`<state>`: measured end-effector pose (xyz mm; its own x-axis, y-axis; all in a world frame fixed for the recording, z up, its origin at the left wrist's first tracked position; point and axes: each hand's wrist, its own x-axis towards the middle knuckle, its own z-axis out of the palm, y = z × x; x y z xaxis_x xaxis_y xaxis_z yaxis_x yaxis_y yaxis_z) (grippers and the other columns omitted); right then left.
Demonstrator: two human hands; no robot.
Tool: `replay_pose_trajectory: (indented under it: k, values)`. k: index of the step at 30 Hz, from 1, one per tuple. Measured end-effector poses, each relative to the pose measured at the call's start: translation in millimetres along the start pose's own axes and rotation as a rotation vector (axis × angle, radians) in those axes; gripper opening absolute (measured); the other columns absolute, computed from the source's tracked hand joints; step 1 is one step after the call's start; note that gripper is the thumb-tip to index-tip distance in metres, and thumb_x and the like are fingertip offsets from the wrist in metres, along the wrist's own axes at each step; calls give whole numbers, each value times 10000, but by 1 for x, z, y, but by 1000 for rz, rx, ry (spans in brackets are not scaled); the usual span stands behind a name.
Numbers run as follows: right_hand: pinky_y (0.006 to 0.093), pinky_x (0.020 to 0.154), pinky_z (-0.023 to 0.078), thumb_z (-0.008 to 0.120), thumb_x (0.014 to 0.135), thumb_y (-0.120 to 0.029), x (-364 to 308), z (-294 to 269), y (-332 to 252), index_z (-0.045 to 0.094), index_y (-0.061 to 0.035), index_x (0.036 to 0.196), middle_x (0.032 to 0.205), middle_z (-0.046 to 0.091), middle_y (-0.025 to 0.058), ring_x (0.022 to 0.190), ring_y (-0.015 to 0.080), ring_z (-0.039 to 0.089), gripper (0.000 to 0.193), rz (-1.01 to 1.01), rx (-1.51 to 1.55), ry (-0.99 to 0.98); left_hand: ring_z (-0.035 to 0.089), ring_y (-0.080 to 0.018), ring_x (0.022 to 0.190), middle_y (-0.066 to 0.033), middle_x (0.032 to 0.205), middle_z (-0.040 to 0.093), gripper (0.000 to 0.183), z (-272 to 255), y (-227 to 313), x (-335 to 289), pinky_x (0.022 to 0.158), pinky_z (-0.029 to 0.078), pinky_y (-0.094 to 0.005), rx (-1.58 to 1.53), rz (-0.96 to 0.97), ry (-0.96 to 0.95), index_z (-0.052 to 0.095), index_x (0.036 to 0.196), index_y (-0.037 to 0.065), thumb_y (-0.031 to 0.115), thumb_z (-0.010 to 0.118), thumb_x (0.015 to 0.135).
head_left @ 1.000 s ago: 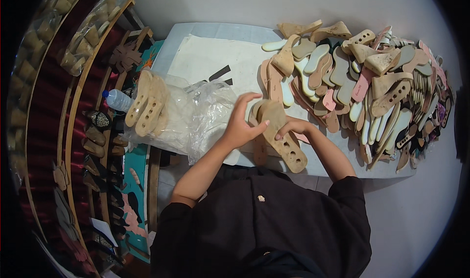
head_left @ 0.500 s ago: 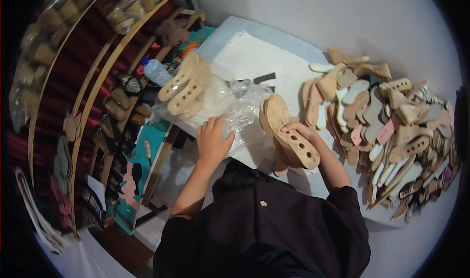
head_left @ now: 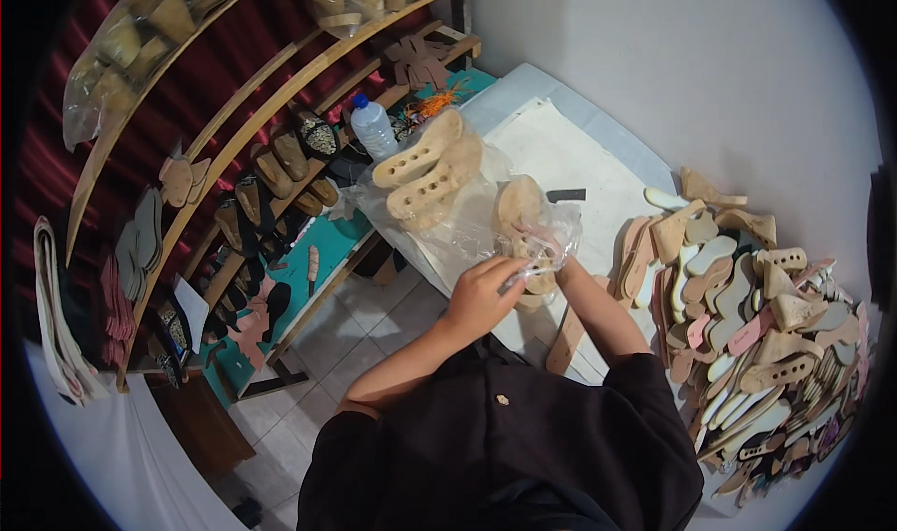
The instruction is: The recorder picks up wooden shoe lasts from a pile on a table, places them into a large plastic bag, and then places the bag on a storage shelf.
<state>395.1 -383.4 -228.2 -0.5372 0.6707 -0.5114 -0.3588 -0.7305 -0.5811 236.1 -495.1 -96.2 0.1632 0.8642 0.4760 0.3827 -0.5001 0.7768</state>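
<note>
A clear plastic bag (head_left: pixel 458 241) lies on the white table, with wooden wedge shoe soles (head_left: pixel 434 193) inside its far left part. Round holes run along the sides of these soles. My right hand (head_left: pixel 540 243) is at the bag's mouth, partly behind the film, closed around another pair of wedge soles (head_left: pixel 519 202). Just left of it, my left hand (head_left: pixel 486 293) has its fingers bent and pressed together on the bag's near edge. Plastic and fingers hide part of the held soles.
A big heap of loose soles and wedges (head_left: pixel 747 325) covers the table's right side. A pinkish insole (head_left: pixel 565 339) lies by my right forearm. Beyond the bag are a dark strip (head_left: pixel 566 194) and a blue-capped bottle (head_left: pixel 374 127). Wooden racks (head_left: pixel 280 92) with shoes stand left.
My right hand has carried the wedge soles left to the bag's mouth. My left hand, formerly spread on the bag, has closed on its edge. The whole view has shifted.
</note>
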Motion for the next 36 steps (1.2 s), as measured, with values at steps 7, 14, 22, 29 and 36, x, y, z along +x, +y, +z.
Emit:
replay_pose_trajectory:
  k: [7, 14, 22, 29, 36]
  values:
    - [382, 629, 538, 602, 814, -290, 29, 34, -10, 602, -38, 1007, 837, 652, 97, 716, 233, 634, 318, -19, 201, -3, 479, -267, 1012, -143, 1095, 460, 715, -29, -20, -20, 867, 401, -365, 281, -124, 67, 413, 1231, 42, 204, 765, 631]
    - [405, 771, 510, 587, 812, -364, 29, 53, -26, 597, -57, 1017, 944, 633, 113, 850, 236, 618, 370, -52, 173, -24, 590, -197, 711, -98, 792, 604, 152, -37, -38, -33, 687, 467, -300, -87, -345, -111, 604, 865, -27, 83, 641, 767]
    - [418, 863, 463, 557, 810, -381, 48, 100, -13, 512, -35, 1126, 1064, 586, 133, 958, 255, 583, 471, -142, 256, -1, 600, -286, 795, -124, 851, 614, 199, -29, -40, -40, 734, 465, -346, -266, -95, -552, 617, 893, 0, 153, 636, 768]
    - [413, 848, 460, 566, 810, -340, 88, 71, 28, 508, -32, 1138, 1031, 587, 132, 955, 274, 572, 454, -178, 177, 72, 559, -273, 936, -93, 960, 586, 504, -79, -26, -11, 816, 420, -395, 134, 8, -513, 619, 1003, 81, 441, 712, 664]
    - [330, 769, 494, 497, 859, -286, 78, 92, 34, 522, -50, 1051, 945, 612, 97, 847, 209, 592, 306, -162, 362, -151, 256, -274, 1313, -127, 1387, 327, 749, -31, -68, 19, 1059, 183, -487, 389, 176, -486, 456, 1293, 159, 544, 644, 678]
